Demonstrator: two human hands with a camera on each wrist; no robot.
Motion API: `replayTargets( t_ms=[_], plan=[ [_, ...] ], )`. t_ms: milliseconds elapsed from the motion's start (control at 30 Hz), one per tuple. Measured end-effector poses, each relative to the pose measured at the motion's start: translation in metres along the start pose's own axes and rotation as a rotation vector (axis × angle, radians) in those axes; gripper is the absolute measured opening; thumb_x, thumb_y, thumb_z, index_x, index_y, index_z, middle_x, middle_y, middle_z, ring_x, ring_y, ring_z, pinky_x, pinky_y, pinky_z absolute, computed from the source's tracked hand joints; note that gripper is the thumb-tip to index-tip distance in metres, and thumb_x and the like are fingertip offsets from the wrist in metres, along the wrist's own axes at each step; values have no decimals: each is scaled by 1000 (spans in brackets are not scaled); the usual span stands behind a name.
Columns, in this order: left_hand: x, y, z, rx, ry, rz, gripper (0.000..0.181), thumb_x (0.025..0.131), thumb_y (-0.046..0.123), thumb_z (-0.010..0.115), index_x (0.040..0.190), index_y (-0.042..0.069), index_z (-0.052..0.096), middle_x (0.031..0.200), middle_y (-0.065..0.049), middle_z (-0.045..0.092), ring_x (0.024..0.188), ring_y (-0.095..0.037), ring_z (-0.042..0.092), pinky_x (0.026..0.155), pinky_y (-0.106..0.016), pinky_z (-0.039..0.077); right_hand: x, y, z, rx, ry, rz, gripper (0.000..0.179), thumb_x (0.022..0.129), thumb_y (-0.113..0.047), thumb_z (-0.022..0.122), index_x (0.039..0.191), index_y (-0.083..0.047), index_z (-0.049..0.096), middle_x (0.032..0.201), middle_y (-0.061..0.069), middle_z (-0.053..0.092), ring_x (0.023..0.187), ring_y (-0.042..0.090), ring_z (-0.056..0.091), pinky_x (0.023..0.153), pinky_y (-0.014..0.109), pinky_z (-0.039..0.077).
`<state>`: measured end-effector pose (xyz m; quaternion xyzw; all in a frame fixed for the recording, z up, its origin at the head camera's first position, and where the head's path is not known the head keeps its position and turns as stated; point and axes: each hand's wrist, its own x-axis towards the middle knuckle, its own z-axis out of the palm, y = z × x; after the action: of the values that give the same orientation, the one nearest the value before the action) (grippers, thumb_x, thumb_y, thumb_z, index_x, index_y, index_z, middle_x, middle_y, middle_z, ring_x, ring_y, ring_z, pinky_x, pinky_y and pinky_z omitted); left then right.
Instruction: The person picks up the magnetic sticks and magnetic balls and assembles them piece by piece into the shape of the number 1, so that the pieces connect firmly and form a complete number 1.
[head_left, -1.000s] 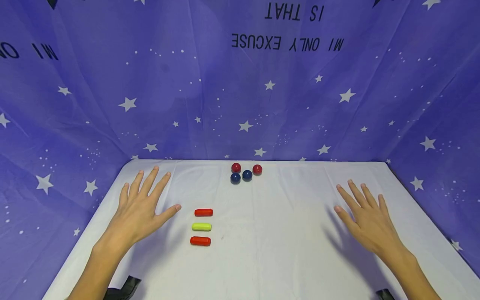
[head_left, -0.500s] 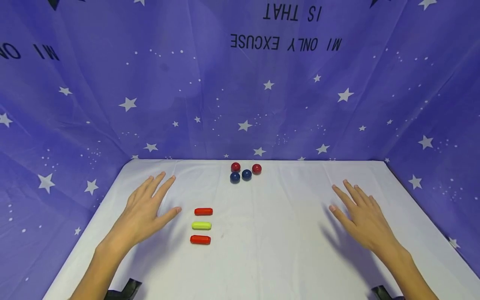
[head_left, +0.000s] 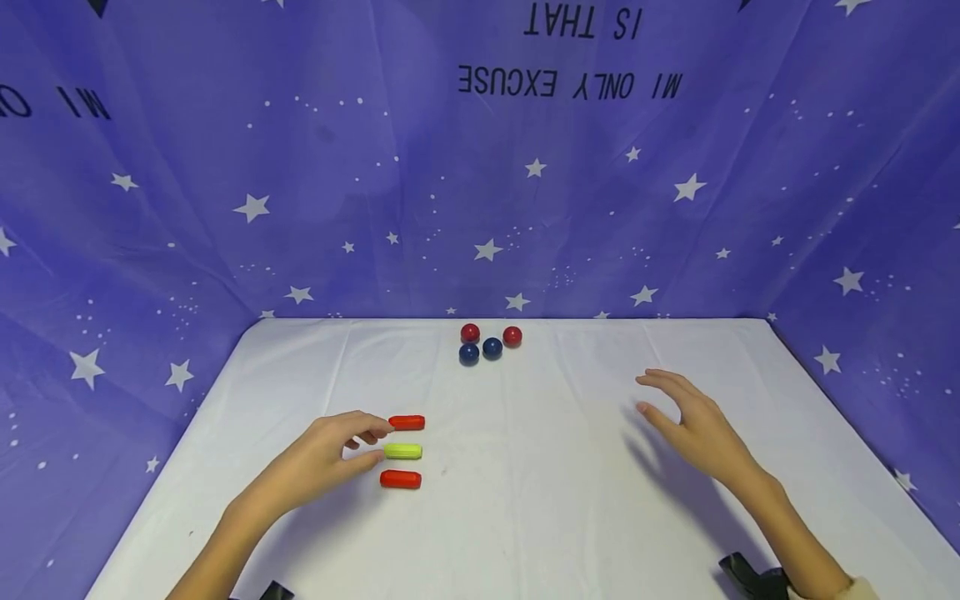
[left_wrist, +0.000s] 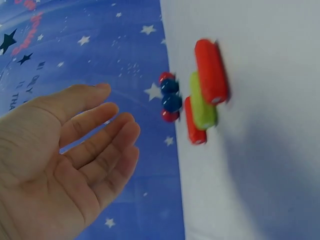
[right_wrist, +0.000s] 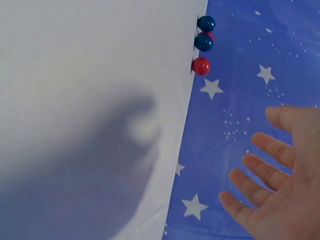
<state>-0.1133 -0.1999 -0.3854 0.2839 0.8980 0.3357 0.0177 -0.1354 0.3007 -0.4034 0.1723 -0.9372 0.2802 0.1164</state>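
Left hand (head_left: 322,458) hung beside ridged lime cylinder (head_left: 403,451) and stubby red cylinders (head_left: 401,480), right hand (head_left: 701,429) above creased cloth (head_left: 562,483), thumbs and fingers apart

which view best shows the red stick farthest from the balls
The left wrist view: the red stick looks largest there, uncovered. The head view shows it whole but smaller; the right wrist view doesn't show it.

Two glossy red balls (head_left: 512,337) and two dark blue balls (head_left: 492,348) sit clustered near the far edge of a white tablecloth (head_left: 570,475). Beyond it hangs a violet-blue fabric backdrop (head_left: 435,275), folding round both sides, printed with white stars (head_left: 487,250), small dots (head_left: 641,252) and upside-down black lettering (head_left: 571,82) reading "MI ONLY EXCUSE" and "IS THAT"
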Motion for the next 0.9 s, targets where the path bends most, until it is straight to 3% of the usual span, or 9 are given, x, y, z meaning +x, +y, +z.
replayTargets(
  t_ms=[100,200,267,467,667,900],
  plan=[
    [2,0,7,-43,-37,17,23,90,10,74,112,5,71,104,-1,71,92,-18,67,78,-34,56,5,0,6,10,16,-5,36,97,-21,67,131,-9,62,138,13,56,129,39,48,90,56,45],
    [3,0,15,-74,-60,5,21,90,10,75,110,7,72,102,1,71,92,-19,67,78,-34,56,9,0,13,38,11,3,35,97,-20,68,129,-8,64,136,11,58,125,36,53,81,54,49],
    [3,-1,19,-81,-71,-8,19,90,10,74,109,8,72,101,2,71,93,-19,67,79,-34,56,12,0,17,75,3,8,35,96,-18,69,129,-7,64,135,12,59,122,36,55,81,55,51],
    [2,-3,29,-71,-72,-12,19,88,5,74,106,9,73,103,2,72,94,-18,67,81,-38,55,21,1,26,194,-23,9,34,95,-16,70,127,-5,64,132,12,61,122,35,56,97,53,46],
    [3,-4,34,-56,-89,9,19,86,4,77,105,6,74,107,1,72,95,-16,67,80,-36,55,29,4,36,262,-44,12,33,96,-17,70,126,-5,64,130,10,62,121,30,57,100,46,46],
    [4,-5,38,7,-107,2,21,85,2,76,105,6,76,109,2,72,103,-19,67,86,-36,54,40,2,48,341,-57,9,32,95,-12,70,125,-1,65,126,12,64,119,32,59,99,47,47]
  ],
)
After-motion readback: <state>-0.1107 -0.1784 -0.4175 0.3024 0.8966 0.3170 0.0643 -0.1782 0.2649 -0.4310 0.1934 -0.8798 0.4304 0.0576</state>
